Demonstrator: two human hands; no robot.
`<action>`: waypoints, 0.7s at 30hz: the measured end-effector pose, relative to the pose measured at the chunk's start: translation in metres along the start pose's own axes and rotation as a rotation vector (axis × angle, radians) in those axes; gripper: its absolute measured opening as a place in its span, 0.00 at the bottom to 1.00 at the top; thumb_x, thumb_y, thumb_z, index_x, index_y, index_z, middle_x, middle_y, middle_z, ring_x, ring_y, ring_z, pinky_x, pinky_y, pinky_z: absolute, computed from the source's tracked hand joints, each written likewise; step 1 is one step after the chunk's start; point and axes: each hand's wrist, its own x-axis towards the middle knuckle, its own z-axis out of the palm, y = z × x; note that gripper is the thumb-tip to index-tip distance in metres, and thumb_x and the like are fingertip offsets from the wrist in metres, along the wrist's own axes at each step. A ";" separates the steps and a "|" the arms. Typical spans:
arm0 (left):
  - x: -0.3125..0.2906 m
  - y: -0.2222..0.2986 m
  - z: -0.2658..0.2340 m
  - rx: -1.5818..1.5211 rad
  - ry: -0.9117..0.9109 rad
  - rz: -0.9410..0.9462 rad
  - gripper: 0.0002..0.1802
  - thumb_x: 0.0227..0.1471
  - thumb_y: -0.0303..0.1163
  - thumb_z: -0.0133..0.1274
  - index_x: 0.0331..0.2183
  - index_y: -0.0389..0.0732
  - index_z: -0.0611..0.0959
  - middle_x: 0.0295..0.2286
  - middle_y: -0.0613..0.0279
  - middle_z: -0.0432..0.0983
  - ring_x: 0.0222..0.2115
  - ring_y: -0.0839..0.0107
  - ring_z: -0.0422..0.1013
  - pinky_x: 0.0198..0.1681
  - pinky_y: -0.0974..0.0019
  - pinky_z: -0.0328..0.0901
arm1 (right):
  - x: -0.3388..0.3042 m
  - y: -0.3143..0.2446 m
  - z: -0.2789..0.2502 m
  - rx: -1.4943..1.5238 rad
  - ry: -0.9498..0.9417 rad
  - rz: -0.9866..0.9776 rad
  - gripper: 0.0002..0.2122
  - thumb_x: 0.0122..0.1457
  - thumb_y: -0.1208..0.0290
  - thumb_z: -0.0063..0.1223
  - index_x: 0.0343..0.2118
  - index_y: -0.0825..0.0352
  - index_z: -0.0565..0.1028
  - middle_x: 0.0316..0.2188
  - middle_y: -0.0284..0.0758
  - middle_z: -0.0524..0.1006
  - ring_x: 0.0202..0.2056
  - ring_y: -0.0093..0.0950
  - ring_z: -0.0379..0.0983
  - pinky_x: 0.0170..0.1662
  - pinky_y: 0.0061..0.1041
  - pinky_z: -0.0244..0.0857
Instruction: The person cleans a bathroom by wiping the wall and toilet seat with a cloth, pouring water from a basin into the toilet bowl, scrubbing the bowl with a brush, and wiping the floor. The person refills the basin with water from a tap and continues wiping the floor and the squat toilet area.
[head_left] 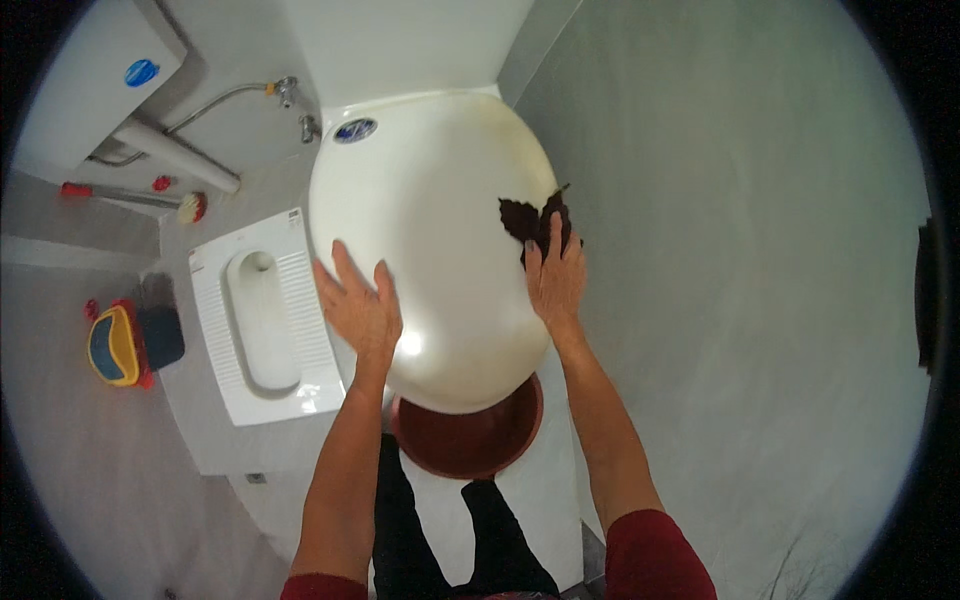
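Observation:
Before me is a large glossy white oval cover (440, 250), which looks like a closed toilet lid, with a small dark oval badge near its far left corner. My left hand (362, 310) lies on its left side, fingers spread, holding nothing. At the right edge, my right hand (558, 280) presses a dark maroon cloth (520, 218) with jagged edges against the white surface. Its fingers stretch over the cloth, so part of it is hidden under them. A reddish-brown tub (470, 440) stands under the cover's near end, partly covered by it.
To the left, a white squat toilet pan (265, 320) is set in the floor. A flush tank (100, 80), a hose and taps (287, 92) are on the far left wall. A red-handled brush (130, 195) and a yellow-and-blue bin (115, 345) sit by the left side. A grey wall (740, 250) rises on my right.

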 end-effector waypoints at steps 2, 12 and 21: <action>0.001 -0.008 0.005 -0.002 0.025 0.024 0.33 0.49 0.46 0.43 0.54 0.42 0.55 0.50 0.31 0.43 0.49 0.40 0.50 0.49 0.45 0.50 | -0.043 -0.012 -0.011 -0.011 -0.029 -0.103 0.29 0.53 0.59 0.45 0.56 0.64 0.53 0.56 0.51 0.44 0.55 0.50 0.42 0.54 0.45 0.43; -0.033 -0.064 -0.044 -0.943 -0.384 -0.566 0.43 0.47 0.63 0.32 0.56 0.43 0.48 0.55 0.51 0.42 0.56 0.53 0.41 0.55 0.51 0.41 | -0.125 -0.106 -0.038 0.148 -0.168 -0.749 0.35 0.36 0.53 0.60 0.51 0.47 0.61 0.55 0.40 0.51 0.54 0.48 0.48 0.50 0.58 0.43; -0.092 -0.181 -0.047 -0.952 -0.667 -0.989 0.33 0.47 0.57 0.41 0.47 0.41 0.66 0.39 0.56 0.67 0.36 0.64 0.65 0.38 0.60 0.60 | -0.023 -0.238 0.016 0.063 -0.010 -0.839 0.20 0.34 0.62 0.60 0.35 0.58 0.74 0.53 0.33 0.58 0.55 0.40 0.48 0.49 0.58 0.43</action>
